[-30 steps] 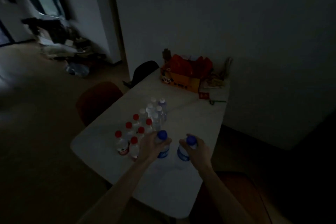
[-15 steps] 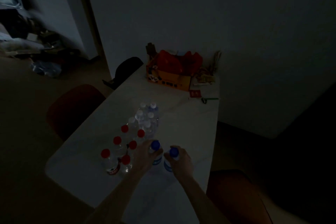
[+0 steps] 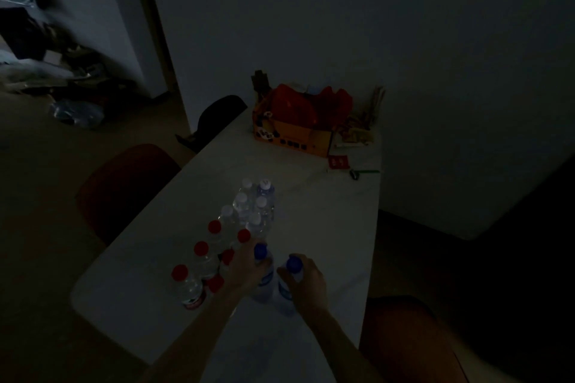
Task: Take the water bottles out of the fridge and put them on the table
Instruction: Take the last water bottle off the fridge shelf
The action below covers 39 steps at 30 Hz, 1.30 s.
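Note:
The room is dim. My left hand (image 3: 245, 270) grips a blue-capped water bottle (image 3: 264, 281) near its neck, and my right hand (image 3: 306, 281) grips a second blue-capped bottle (image 3: 284, 289) the same way. Both bottles stand side by side on the white table (image 3: 326, 227), near its front. Just left of them stands a group of several red-capped bottles (image 3: 202, 261). Behind those stands a cluster of several white-capped bottles (image 3: 253, 208). No fridge is in view.
An orange box with red contents (image 3: 295, 130) sits at the table's far end, with papers and a small red card (image 3: 339, 162) beside it. A red chair (image 3: 124, 183) stands left of the table, a black chair (image 3: 217, 115) behind it, another chair (image 3: 410, 339) at lower right.
Both hands have brought the blue-capped bottles closer together and nearer the red-capped group. The bottles now stand on the table. The view has shifted slightly.

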Each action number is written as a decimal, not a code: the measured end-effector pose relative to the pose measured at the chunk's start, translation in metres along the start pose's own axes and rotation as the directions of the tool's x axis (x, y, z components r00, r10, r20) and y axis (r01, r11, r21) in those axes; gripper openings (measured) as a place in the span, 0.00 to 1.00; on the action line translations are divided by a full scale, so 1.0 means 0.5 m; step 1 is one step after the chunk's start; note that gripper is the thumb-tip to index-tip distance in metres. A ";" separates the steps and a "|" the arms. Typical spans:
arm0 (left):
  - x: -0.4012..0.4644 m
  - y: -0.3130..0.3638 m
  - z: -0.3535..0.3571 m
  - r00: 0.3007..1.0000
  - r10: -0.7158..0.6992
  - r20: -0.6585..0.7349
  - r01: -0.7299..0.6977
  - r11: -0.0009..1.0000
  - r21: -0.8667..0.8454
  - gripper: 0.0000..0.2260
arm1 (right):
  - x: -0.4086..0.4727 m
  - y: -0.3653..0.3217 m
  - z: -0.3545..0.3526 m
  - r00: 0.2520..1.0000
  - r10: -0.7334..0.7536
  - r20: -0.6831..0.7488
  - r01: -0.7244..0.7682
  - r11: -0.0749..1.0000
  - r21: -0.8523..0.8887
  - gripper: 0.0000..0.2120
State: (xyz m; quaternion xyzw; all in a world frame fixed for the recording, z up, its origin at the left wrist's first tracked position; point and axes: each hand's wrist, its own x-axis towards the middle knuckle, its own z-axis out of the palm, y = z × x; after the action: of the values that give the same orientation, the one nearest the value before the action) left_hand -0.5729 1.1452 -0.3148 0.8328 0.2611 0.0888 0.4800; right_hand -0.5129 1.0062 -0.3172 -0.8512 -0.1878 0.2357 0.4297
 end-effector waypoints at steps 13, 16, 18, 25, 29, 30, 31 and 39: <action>-0.052 0.181 -0.056 0.953 -0.034 -0.302 -0.020 0.985 -0.174 0.19 | -0.032 -0.111 -0.122 0.985 -0.119 -0.126 0.127 0.991 0.052 0.32; -0.066 0.268 -0.080 0.955 0.023 -0.295 -0.122 0.940 -0.320 0.14 | -0.067 -0.171 -0.215 0.950 -0.168 -0.265 0.220 0.959 0.179 0.29; -0.077 0.345 -0.091 0.960 0.109 -0.256 -0.206 0.897 -0.392 0.14 | -0.106 -0.203 -0.283 0.924 -0.191 -0.333 0.286 0.920 0.266 0.31; -0.197 0.641 -0.052 0.910 0.384 -0.155 -0.406 0.756 -0.513 0.13 | -0.298 -0.276 -0.526 0.690 -0.300 -0.658 0.540 0.820 0.192 0.16; -0.286 0.761 0.013 0.873 0.480 -0.084 -0.428 0.673 -0.603 0.13 | -0.427 -0.255 -0.639 0.622 -0.308 -0.720 0.562 0.815 0.137 0.16; -0.309 0.788 0.035 0.865 0.498 -0.062 -0.421 0.653 -0.630 0.12 | -0.460 -0.243 -0.667 0.602 -0.304 -0.738 0.567 0.814 0.127 0.18; -0.332 0.813 0.061 0.854 0.518 -0.041 -0.417 0.636 -0.649 0.11 | -0.494 -0.230 -0.694 0.580 -0.304 -0.756 0.571 0.813 0.111 0.20; -0.548 0.998 0.315 0.760 0.647 0.056 -0.414 0.549 -0.726 0.21 | -0.774 -0.056 -0.936 0.451 -0.321 -0.833 0.609 0.793 0.024 0.22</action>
State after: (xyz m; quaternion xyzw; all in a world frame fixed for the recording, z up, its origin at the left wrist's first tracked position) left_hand -0.5679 0.6829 0.0528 0.6408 -0.1391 0.1845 0.7321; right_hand -0.5694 0.5190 0.0419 -0.6945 -0.1645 -0.2701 0.6462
